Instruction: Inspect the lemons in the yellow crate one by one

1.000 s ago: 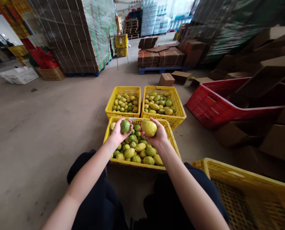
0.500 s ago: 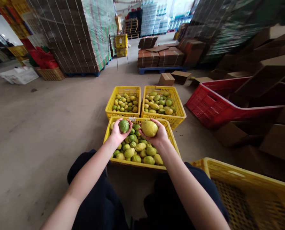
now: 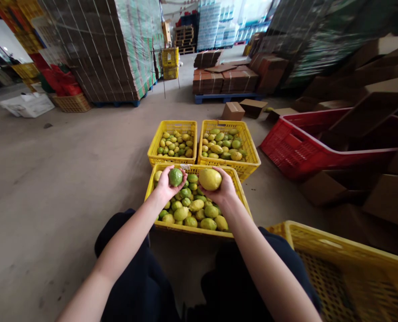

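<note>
My left hand [image 3: 166, 186] is wrapped round a small green lemon [image 3: 175, 177]. In my right hand [image 3: 224, 188] lies a larger yellow lemon [image 3: 210, 179], gripped from its right side. Both hands are over the near yellow crate [image 3: 199, 231], which holds several green and yellow lemons [image 3: 196, 205]. Two more yellow crates of fruit stand just behind it, one at the left [image 3: 152, 156] and one at the right [image 3: 252, 163].
A yellow crate [image 3: 319, 237] stands at the lower right, near my leg. Further right are a red crate [image 3: 286, 143] and cardboard boxes [image 3: 391, 199]. Flattened boxes lie on a blue pallet [image 3: 212, 97] ahead; a wrapped stack [image 3: 91, 49] stands back left.
Both hands have shifted very slightly to the right with their lemons. The green lemon has turned a little in my left hand.
</note>
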Tool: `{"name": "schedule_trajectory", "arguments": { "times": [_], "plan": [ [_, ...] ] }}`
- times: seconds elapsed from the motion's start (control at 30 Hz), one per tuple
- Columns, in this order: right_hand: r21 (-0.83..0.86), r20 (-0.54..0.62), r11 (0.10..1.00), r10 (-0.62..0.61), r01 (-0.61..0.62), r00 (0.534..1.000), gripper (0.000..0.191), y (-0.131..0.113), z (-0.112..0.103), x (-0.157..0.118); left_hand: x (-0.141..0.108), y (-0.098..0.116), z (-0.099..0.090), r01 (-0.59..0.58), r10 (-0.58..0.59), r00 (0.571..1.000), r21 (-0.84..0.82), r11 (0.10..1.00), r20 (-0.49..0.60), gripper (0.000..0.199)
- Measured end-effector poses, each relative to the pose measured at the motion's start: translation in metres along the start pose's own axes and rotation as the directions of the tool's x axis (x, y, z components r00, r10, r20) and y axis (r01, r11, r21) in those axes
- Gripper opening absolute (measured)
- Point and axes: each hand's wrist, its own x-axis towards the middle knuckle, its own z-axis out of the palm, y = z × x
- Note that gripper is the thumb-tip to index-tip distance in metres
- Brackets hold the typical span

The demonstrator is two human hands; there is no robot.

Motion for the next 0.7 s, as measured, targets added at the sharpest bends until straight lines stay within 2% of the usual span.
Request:
{"name": "schedule_trajectory", "arguments": {
  "times": [0.1,0.23,0.4,0.47,0.6,0.7],
  "plan": [
    [0.034,-0.01,0.999,0.018,-0.018,1.0,0.015,0.001,0.0,0.004,0.0,0.0,0.0,-0.011,0.011,1.0,0.02,1.0,0.001,0.018],
    [0.044,0.037,0.998,0.034,-0.035,0.999,0.011,0.001,-0.002,0.005,0.002,-0.001,-0.001,-0.013,0.013,1.0,0.029,0.999,0.0,0.018],
    [0.007,0.267,1.0,0.025,-0.028,0.963,0.011,-0.003,-0.001,-0.008,0.002,-0.001,0.0,-0.017,0.017,1.0,0.024,1.0,-0.007,0.016],
    [0.05,0.304,0.999,-0.007,-0.009,0.953,0.012,-0.005,0.0,-0.012,0.003,-0.002,0.001,-0.015,0.015,1.0,0.013,1.0,0.0,0.016],
    [0.131,0.195,0.988,-0.113,0.088,0.974,0.004,-0.006,0.001,-0.012,0.007,-0.003,0.003,-0.117,0.117,0.992,-0.002,0.993,-0.048,0.013],
    [0.097,0.118,0.995,-0.041,0.029,0.992,0.006,-0.005,-0.001,-0.008,0.008,-0.003,0.002,-0.166,0.167,0.982,0.013,0.986,-0.083,0.012]
  ]
}}
